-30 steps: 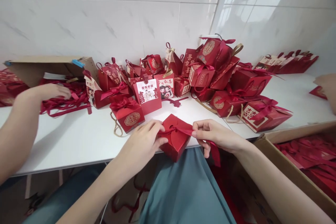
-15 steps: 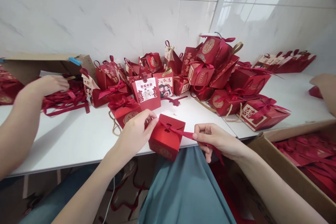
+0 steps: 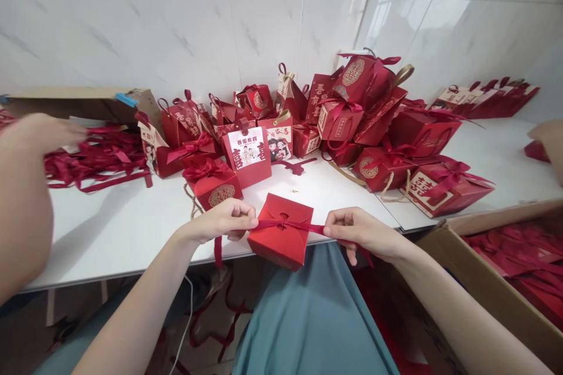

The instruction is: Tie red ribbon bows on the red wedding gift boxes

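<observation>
A small red gift box (image 3: 277,246) sits at the table's front edge, its near side jutting a little past it. Across its top runs a dark red ribbon (image 3: 314,228), crossed at the middle over a cut-out. My left hand (image 3: 231,221) pinches one side of the ribbon just left of the box, and a loose tail hangs below it. On the right, my right hand (image 3: 354,231) grips the other side, with its tail trailing under my fingers. Between both hands the ribbon is pulled straight.
Many red gift boxes (image 3: 378,117) are heaped along the wall. A ribbon pile (image 3: 101,155) lies at left, near another person's arm (image 3: 26,199). An open carton (image 3: 440,246) of red boxes stands at right; another person's hand (image 3: 548,135) is at the far right.
My left hand has moved left from the box's top corner, drawing the ribbon out taut to that side. My right hand stays nearly in place. The other person's left-side arm has shifted left.
</observation>
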Tool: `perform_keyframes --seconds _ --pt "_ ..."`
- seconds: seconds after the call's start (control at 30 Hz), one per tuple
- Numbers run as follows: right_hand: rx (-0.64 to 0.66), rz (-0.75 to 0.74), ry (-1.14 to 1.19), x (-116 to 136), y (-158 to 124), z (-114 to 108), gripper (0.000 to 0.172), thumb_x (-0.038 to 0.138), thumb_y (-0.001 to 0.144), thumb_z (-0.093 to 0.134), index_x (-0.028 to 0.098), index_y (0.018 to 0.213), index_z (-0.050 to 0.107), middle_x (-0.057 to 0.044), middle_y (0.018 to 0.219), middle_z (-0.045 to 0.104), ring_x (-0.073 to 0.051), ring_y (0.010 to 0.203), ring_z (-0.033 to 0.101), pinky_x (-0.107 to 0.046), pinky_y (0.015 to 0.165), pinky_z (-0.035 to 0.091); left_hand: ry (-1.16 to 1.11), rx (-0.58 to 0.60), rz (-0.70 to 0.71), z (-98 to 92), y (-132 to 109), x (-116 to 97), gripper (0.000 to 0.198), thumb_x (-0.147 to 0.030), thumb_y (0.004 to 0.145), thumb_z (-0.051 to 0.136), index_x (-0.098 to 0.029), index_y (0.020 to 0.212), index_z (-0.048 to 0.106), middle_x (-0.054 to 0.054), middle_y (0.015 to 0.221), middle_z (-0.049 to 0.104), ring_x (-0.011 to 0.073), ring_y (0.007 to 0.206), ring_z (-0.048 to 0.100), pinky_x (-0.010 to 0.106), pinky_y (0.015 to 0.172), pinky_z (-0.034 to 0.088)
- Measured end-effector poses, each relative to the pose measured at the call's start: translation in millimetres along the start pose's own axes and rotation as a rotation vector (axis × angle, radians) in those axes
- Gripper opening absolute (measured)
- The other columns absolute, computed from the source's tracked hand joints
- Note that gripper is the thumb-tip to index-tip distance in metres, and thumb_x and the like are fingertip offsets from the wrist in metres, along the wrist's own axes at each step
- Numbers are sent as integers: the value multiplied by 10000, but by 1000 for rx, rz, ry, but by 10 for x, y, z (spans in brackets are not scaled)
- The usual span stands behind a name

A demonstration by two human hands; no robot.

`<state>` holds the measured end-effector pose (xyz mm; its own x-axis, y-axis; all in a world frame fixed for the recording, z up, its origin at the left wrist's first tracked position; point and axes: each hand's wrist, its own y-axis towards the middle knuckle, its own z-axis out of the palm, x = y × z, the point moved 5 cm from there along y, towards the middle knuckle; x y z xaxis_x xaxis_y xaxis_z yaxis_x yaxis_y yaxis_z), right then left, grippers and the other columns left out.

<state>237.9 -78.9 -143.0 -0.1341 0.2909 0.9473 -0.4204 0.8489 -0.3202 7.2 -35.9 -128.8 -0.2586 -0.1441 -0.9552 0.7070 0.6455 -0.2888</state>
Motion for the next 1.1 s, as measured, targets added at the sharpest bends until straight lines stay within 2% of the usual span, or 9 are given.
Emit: perform_keyframes --seconds 0.1,0.23,0.4,0.5,0.7,0.87,0.97,1.03,1.1 --pt "-17 -6 -39 -22 13 -25 353 464 624 744 155 643 575 108 429 360 -26 327 353 -152 311 425 -27 15 50 14 44 31 455 -489 675 706 -148 542 436 -67 451 349 44 405 338 180 404 228" --pt "-24 -3 -33 -40 20 -46 348 464 625 742 151 684 600 102 459 396 -25 320 373 -151 298 394 -71 -54 110 -2 73 64 448 -489 660 724 -145 565 454 -68 457 382 41 402 353 169 393 240" --pt "-4 -19 -74 -16 -5 -61 343 469 669 712 157 696 573 95 446 437 -43 290 439 -141 277 257 -171 -56 150 0 78 188 436 -464 673 728 -149 574 444 -75 436 393 38 373 364 161 379 253" --pt "18 -19 -109 -1 -16 -78 344 469 691 698 159 690 551 98 435 440 -44 283 443 -142 287 233 -213 -69 169 46 95 244 462 -487 662 727 -155 573 419 -72 451 416 32 361 355 160 369 251" --pt "102 -8 -116 115 -89 -15 324 469 759 641 162 720 546 96 444 446 -46 295 455 -145 313 276 -334 -149 205 210 63 224 378 -426 753 668 -155 632 435 -51 534 488 35 424 424 148 421 323" --pt "-64 -220 -121 425 -171 70 291 449 778 630 170 719 572 29 681 603 -62 391 546 -186 380 428 -264 -222 166 291 -38 140 270 -401 802 611 -176 734 476 -98 442 400 22 329 310 144 359 200" --pt "-147 -348 -175 573 -171 142 238 399 769 653 168 715 648 -43 958 667 -100 571 628 -215 470 501 -159 -259 159 303 -78 38 230 -373 809 587 -181 732 487 -88 449 418 50 379 388 169 415 296" --pt "-167 -419 -189 626 -137 192 194 360 763 667 176 706 691 -69 1122 658 -170 822 670 -249 620 541 -26 -304 191 288 -97 -62 211 -348 792 597 -170 717 512 -54 557 487 70 499 463 189 500 359" --pt "-176 -485 -190 645 -78 237 151 334 764 672 194 746 727 -68 1179 652 -221 1014 635 -298 784 528 118 -345 225 268 -110 -159 206 -340 786 596 -164 700 531 -31 644 508 90 603 485 207 567 380"
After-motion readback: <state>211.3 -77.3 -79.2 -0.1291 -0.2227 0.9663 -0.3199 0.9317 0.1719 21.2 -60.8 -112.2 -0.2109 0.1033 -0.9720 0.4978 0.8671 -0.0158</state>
